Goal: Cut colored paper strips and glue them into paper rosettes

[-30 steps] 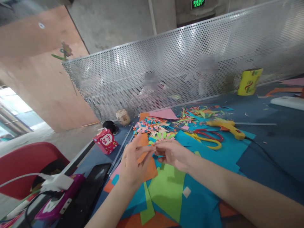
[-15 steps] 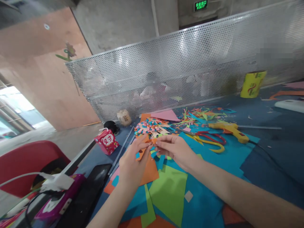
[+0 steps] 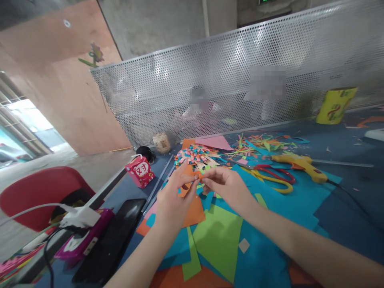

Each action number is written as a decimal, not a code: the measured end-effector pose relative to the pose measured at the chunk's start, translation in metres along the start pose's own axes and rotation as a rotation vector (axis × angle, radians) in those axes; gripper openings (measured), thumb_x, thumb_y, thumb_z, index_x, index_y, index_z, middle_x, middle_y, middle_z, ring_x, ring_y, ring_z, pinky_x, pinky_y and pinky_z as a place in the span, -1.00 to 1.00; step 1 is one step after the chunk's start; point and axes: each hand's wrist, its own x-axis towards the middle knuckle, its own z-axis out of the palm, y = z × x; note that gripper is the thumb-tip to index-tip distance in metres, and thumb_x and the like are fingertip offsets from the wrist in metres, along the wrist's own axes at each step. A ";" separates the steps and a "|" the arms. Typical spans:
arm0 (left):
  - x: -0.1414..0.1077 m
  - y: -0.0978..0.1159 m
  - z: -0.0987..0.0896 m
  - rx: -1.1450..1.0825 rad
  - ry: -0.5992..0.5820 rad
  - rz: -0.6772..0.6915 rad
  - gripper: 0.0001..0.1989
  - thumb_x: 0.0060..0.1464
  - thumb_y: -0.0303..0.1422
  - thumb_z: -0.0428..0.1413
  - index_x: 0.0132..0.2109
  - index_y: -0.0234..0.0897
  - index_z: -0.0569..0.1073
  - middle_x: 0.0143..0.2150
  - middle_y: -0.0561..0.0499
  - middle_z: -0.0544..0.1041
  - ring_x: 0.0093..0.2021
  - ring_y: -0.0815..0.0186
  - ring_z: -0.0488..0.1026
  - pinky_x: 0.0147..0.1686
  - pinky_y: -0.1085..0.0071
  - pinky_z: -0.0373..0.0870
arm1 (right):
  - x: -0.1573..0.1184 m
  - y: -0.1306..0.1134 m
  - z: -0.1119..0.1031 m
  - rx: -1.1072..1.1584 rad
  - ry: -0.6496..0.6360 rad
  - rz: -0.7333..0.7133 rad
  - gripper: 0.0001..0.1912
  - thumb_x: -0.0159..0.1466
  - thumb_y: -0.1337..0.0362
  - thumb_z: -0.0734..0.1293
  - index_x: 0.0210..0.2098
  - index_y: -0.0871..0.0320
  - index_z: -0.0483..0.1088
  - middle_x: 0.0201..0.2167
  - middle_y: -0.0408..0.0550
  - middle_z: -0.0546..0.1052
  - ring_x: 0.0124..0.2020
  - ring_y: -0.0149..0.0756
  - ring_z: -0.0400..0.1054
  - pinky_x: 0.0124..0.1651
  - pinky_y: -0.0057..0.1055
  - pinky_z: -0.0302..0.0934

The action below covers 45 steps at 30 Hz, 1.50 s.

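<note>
Your left hand (image 3: 174, 198) and right hand (image 3: 229, 187) pinch a small orange paper piece (image 3: 201, 175)

You press the piece between thumb and fingers from both sides, with your fingertips almost meeting on it. It sits right at the grip, above the loose paper; its exact shape is too small to tell.

Under and just left of your grip lies an orange sheet (image 3: 195, 214). Just beyond your fingertips stands a cluster of pink, blue and orange paper strips (image 3: 198, 153). Nearer to you than the grip you have a green sheet (image 3: 217, 242), with blue sheets (image 3: 270, 210) spreading to its right and a pale square (image 3: 244, 245) on the blue. Right of your grip are scissors handles, one red and one yellow (image 3: 277, 184), then a yellow glue gun (image 3: 303, 165). Left of the grip, well apart, stands a red box (image 3: 140, 173); nearer to you on that side is a flat black object (image 3: 111, 240). Far beyond the grip rises a perforated metal screen (image 3: 162, 96).
</note>
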 end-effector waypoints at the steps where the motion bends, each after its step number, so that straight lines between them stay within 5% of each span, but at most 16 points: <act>1: 0.000 0.000 0.000 0.013 -0.003 0.007 -0.53 0.01 -0.39 0.10 0.10 -0.17 0.23 -0.37 0.11 0.57 -0.32 0.37 0.51 -0.29 0.42 0.45 | 0.000 0.001 0.000 -0.024 -0.004 -0.014 -0.96 0.04 0.35 0.31 -0.47 0.17 0.34 -0.58 -0.20 0.44 -0.58 -0.46 0.37 -0.44 -0.48 0.28; 12: 0.000 -0.003 0.000 0.137 -0.005 0.183 -0.50 -0.01 -0.51 0.11 0.09 -0.14 0.24 -0.40 0.16 0.55 -0.37 0.43 0.49 -0.32 0.54 0.42 | -0.006 0.006 0.000 -0.457 -0.012 -0.340 -0.90 0.13 0.37 0.22 -0.47 0.13 0.36 -0.52 -0.13 0.44 -0.50 -0.39 0.35 -0.43 -0.48 0.23; 20: 0.000 -0.007 0.002 0.106 -0.011 0.142 -0.34 -0.03 -0.50 0.12 0.20 -0.09 0.08 -0.38 0.18 0.53 -0.46 0.46 0.42 -0.37 0.55 0.41 | -0.003 0.011 0.000 -0.308 -0.027 -0.302 -0.89 0.14 0.36 0.19 -0.40 0.16 0.35 -0.53 -0.14 0.43 -0.57 -0.44 0.34 -0.49 -0.51 0.27; 29: -0.001 -0.004 0.003 0.132 -0.010 0.191 -0.49 0.01 -0.49 0.08 0.13 -0.15 0.21 -0.36 0.12 0.55 -0.41 0.42 0.46 -0.36 0.52 0.42 | -0.005 0.010 -0.002 -0.631 0.022 -0.497 -0.86 0.12 0.47 0.20 -0.41 0.18 0.36 -0.49 -0.11 0.47 -0.47 -0.43 0.35 -0.41 -0.54 0.20; 38: -0.002 -0.001 0.002 0.109 -0.052 0.181 -0.41 -0.01 -0.53 0.06 0.17 -0.14 0.14 -0.49 0.19 0.47 -0.43 0.44 0.43 -0.31 0.51 0.41 | -0.008 0.010 0.001 -0.638 -0.019 -0.419 -0.87 0.14 0.43 0.19 -0.49 0.18 0.33 -0.58 -0.16 0.42 -0.54 -0.45 0.29 -0.44 -0.53 0.14; 42: 0.000 -0.001 0.000 -0.010 -0.084 0.030 -0.32 -0.05 -0.50 0.11 0.21 -0.12 0.07 -0.48 0.18 0.48 -0.47 0.42 0.41 -0.36 0.47 0.43 | -0.009 0.008 0.002 -0.584 -0.051 -0.407 -0.86 0.16 0.40 0.18 -0.50 0.17 0.32 -0.60 -0.17 0.41 -0.54 -0.45 0.31 -0.43 -0.53 0.16; 45: 0.006 -0.003 -0.001 -0.243 -0.103 -0.168 -0.30 -0.05 -0.44 0.12 0.23 -0.19 0.03 -0.48 0.13 0.50 -0.42 0.37 0.47 -0.34 0.42 0.45 | -0.008 0.007 0.001 -0.445 -0.066 -0.267 -0.88 0.16 0.38 0.18 -0.48 0.16 0.32 -0.61 -0.19 0.39 -0.57 -0.45 0.33 -0.46 -0.53 0.19</act>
